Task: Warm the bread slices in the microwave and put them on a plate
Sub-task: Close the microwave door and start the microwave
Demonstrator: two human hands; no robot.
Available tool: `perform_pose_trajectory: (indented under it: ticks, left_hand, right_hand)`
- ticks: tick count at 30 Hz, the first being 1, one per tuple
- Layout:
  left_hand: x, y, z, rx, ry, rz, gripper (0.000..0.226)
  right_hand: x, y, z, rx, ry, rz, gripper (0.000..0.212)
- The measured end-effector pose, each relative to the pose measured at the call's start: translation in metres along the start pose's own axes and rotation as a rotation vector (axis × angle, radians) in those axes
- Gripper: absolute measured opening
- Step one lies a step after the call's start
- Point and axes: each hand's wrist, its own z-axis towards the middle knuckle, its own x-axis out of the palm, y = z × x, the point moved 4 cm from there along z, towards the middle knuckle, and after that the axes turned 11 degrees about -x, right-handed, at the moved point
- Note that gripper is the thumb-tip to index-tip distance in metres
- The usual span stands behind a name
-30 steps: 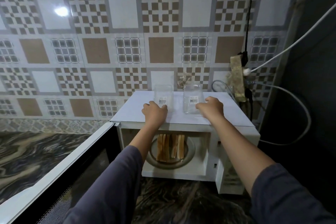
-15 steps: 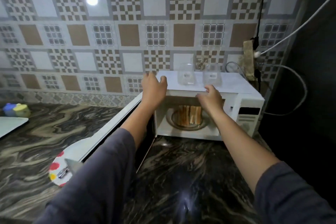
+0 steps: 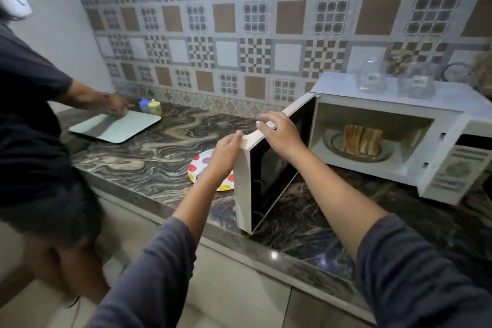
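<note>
Both hands, left hand [image 3: 226,152] and right hand [image 3: 281,132], fingers loosely spread, touch the open microwave door [image 3: 246,181]; bread slices [image 3: 362,139] stand inside.

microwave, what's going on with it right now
The microwave stands on the counter with its door swung wide open, and bread slices stand on the glass tray inside. The person wearing the camera has both hands at the door's top corner: the left hand on its outer edge, the right hand over the top. A spotted plate waits on the counter behind the door. A second person at the left touches a pale tray.
</note>
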Motion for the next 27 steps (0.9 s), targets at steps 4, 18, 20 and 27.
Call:
perform_pose_trajectory:
  ticks: [4,18,20,27]
  left_hand:
    - [0.022,0.023,-0.017,-0.013,0.029,-0.172,0.048]
    - [0.220,0.001,-0.090,0.401,0.322,-0.143,0.043]
    - [0.249,-0.005,-0.090,0.384,0.320,-0.152,0.049]
    - [0.345,-0.018,-0.071,0.318,0.286,-0.093,0.060]
  right_hand:
    - [0.008,-0.007,-0.016,-0.035,0.044,-0.064,0.036]
    - [-0.172,-0.100,-0.114,0.161,-0.084,0.425,0.029]
    - [-0.196,-0.116,-0.126,0.183,-0.126,0.415,0.025]
    - [-0.269,-0.170,-0.139,0.162,-0.353,0.135,0.025]
